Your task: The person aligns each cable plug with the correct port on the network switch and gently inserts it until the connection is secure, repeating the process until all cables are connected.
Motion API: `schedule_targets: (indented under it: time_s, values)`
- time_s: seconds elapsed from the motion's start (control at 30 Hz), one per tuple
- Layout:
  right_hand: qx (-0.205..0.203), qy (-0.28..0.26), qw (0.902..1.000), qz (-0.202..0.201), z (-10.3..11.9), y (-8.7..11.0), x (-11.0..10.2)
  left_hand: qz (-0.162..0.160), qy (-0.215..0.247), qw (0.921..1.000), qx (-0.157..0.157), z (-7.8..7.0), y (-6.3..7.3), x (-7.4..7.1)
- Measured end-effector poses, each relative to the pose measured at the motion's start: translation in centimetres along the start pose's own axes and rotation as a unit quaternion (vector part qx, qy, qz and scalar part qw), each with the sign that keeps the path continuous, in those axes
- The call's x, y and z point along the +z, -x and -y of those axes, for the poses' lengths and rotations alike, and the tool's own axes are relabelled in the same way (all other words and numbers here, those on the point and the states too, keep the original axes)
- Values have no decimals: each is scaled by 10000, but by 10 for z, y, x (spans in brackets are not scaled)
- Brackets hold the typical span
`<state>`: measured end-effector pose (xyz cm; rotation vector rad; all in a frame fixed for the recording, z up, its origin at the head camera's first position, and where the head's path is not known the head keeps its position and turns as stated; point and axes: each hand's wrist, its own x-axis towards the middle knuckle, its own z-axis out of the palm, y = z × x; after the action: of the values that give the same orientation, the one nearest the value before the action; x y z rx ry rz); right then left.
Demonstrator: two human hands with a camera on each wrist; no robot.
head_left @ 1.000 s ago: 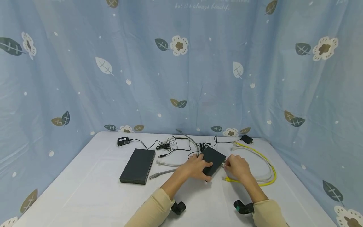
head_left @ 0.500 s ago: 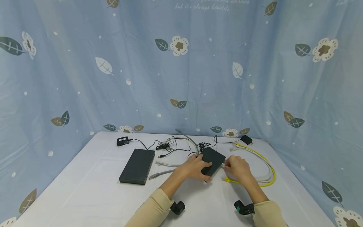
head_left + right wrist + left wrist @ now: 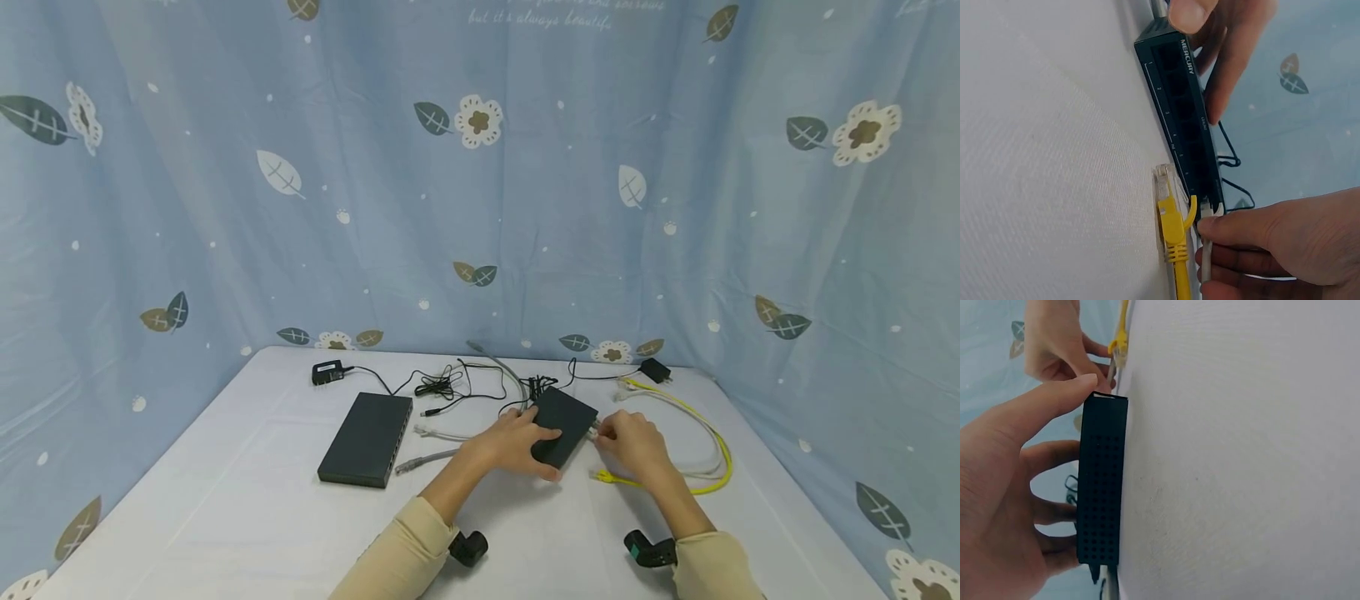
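Note:
A small black network switch (image 3: pixel 567 415), marked MERCURY, lies angled on the white table with its row of ports facing right. My left hand (image 3: pixel 516 442) holds it, the thumb (image 3: pixel 1072 390) at the near corner and the other fingers over its top. At the port row's far end, my right hand (image 3: pixel 633 446) pinches a white Ethernet cable (image 3: pixel 1206 259) just behind its plug. That plug is at the end port; how deep it sits is hard to see. Beside it on the table lies a yellow Ethernet cable (image 3: pixel 1173 225) with a clear plug.
A larger black switch (image 3: pixel 366 440) lies at left. Two power adapters (image 3: pixel 327 372) with thin black cords (image 3: pixel 438 385) lie along the back. Grey cable ends (image 3: pixel 423 461) show left of my left hand. The yellow cable curves along the right with white cable.
Hardly anything differs. The fingers of my right hand have shifted slightly at the white cable's plug; the left hand and the small switch stay in place.

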<state>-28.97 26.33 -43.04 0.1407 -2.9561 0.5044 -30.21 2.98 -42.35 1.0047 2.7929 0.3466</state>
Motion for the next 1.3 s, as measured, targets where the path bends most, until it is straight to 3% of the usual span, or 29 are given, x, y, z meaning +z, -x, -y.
schedule_targets:
  time_s: [0.27, 0.67, 1.03, 1.3]
  values:
    - [129, -126, 9998, 76, -1, -1, -2, 12, -3, 10000, -39, -2, 1, -1]
    - [71, -321, 9968, 728, 3, 4, -37, 43, 9, 9999, -129, -2, -1, 1]
    - [-136, -735, 9853, 1537, -5, 4, -41, 36, -34, 10000, -84, -1, -1, 1]
    - [-533, -1164, 9637, 2343, -10, 4, -40, 1, -75, 9999, -104, -1, 0, 0]
